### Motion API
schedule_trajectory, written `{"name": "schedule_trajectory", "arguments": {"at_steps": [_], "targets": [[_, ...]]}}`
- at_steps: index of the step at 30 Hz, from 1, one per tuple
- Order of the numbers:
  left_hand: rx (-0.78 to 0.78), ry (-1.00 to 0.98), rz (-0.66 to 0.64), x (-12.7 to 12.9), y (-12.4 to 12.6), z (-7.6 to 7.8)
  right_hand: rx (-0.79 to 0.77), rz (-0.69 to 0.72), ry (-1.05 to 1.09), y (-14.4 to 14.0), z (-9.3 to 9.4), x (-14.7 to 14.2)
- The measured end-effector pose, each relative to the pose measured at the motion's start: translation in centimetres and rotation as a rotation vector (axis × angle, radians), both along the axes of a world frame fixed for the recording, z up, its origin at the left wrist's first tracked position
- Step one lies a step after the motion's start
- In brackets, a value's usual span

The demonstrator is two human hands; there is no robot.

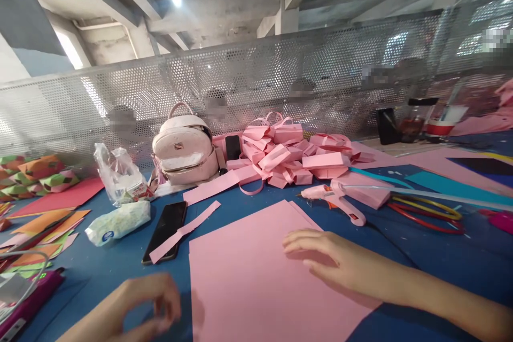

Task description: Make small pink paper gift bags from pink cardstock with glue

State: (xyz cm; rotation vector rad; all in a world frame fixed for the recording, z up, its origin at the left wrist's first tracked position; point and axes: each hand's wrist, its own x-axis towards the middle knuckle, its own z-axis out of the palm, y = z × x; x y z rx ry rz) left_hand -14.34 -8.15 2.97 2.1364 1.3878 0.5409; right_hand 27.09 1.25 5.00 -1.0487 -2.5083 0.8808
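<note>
Under the right hand (331, 256) I see plain pink sheets (244, 283) against a solid blue tabletop (104, 267). Beyond that hand sits a pale pink glue gun (343, 200) with an orange trigger (332, 205), beside red and yellow loops (425, 226). Past the left hand (150, 304), a pink strip (192, 227) crosses a black phone (166, 224); farther off stands a cream-pink backpack (184, 144).

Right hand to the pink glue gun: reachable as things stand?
Looks like yes. The right hand is on the pink sheets with no object visible in its grasp, and the glue gun lies just beyond. Nothing appears to block the way; its cord trails from the handle toward the forearm.
</note>
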Motion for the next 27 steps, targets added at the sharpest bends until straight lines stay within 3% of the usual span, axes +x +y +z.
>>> {"name": "schedule_trajectory", "arguments": {"at_steps": [7, 11, 16, 21, 27], "targets": [[0.004, 0.201, 0.087, 2.9, 8.9, 0.9, 0.005, 0.089, -0.041, -1.2, 0.5, 0.5], [-0.042, 0.256, 0.066, 3.2, 11.6, 0.5, 0.007, 0.074, -0.035, -1.1, 0.0, 1.3], [-0.104, 0.263, 0.031, 3.6, 11.9, 1.1, -0.004, 0.053, -0.045, -1.1, -0.1, 1.6], [-0.064, 0.207, 0.117, 4.8, 10.6, 1.5, -0.005, 0.064, -0.041, -1.3, 0.2, 1.4], [-0.004, -0.023, 0.163, 4.7, 9.9, 1.2, -0.006, -0.051, -0.071, -0.9, -1.0, 2.2]]}}
